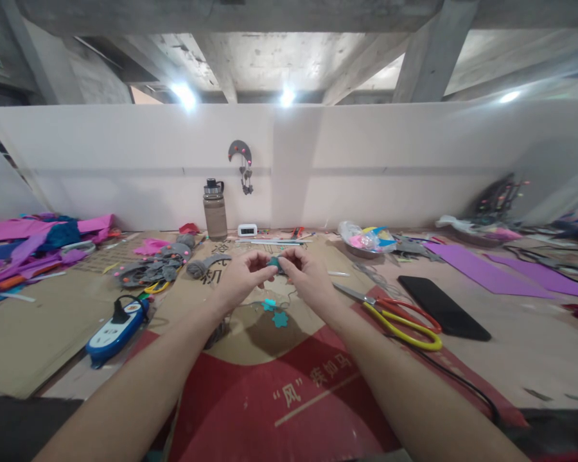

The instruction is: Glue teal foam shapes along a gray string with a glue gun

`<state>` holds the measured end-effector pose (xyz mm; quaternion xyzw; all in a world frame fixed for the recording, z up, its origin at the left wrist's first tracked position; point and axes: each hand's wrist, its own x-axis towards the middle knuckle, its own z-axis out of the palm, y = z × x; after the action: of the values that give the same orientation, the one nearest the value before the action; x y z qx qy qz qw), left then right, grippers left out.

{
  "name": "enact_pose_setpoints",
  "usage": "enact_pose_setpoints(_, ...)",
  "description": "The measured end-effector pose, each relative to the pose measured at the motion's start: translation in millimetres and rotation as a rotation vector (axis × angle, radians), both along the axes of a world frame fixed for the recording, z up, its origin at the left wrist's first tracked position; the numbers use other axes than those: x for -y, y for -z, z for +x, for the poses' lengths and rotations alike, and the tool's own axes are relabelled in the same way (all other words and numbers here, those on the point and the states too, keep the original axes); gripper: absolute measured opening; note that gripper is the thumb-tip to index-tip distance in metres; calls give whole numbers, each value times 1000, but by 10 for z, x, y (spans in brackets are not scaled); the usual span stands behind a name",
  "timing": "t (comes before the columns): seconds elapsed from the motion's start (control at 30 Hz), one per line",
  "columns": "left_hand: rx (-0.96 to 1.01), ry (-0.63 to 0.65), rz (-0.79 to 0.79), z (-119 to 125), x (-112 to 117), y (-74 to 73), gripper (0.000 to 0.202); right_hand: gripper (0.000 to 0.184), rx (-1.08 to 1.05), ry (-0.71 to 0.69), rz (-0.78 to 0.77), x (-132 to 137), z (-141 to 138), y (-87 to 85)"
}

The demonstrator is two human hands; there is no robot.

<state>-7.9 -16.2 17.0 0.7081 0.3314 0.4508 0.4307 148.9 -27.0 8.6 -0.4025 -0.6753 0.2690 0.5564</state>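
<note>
Above the cardboard sheet (250,346), my left hand (245,274) and my right hand (310,276) meet with fingertips pinched. Between them is a small dark teal felt piece (273,261), held by both; its full outline is hidden by the fingers. Below my hands lie a teal flower-shaped felt cutout (280,319) and a smaller bright teal cutout (269,305). Thin grey thread or wire (289,296) curls beside them. To the right of my right hand rest large scissors (399,317) with red and yellow handles.
A black phone (443,308) and purple felt sheets (486,273) lie at right. A blue power strip (117,332) and grey felt pieces (154,264) are at left. Behind stand a water bottle (215,215), a small clock (247,230) and a bowl (363,250).
</note>
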Motion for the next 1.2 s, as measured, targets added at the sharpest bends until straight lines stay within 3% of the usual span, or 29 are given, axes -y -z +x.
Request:
enact_pose_setpoints(0.23,129,-55,-38,-68,-65,-41,32,10,253,121,197,20,21,22)
enact_pose_setpoints(0.4,25,34,-128,-92,-113,-14,34,11,391,96,334,47,20,27)
enact_pose_setpoints(0.8,13,88,-345,-102,-126,7,35,14,428,48,283,45,19,6)
enact_pose_setpoints(1.0,57,54,-342,-101,-127,-3,32,27,326,49,199,1,17,59)
enact_pose_setpoints(1.2,173,12,-333,-91,-104,-33,27,32,265,36,223,-3,2,89)
